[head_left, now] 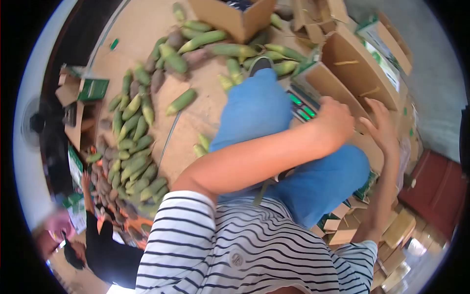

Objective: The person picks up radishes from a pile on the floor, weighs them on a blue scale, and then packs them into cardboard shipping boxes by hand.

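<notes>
My left hand [337,120] reaches across my body with its fingers curled, beside a scale [304,109] with lit green digits and at the near edge of an open cardboard box [360,73]. What it grips, if anything, is hidden. My right hand [382,125] is at the box's right end, fingers apart, with nothing seen in it. Two yellowish strips show inside the box. Long green vegetables [181,101] lie on the floor beyond my bent knees, one of them apart from the pile.
More green vegetables [134,164] and dark reddish ones are heaped at the left. A co-worker in black [107,250] is at the lower left. Open cartons [235,22] stand at the top, and a dark red crate-like object [433,191] is at the right.
</notes>
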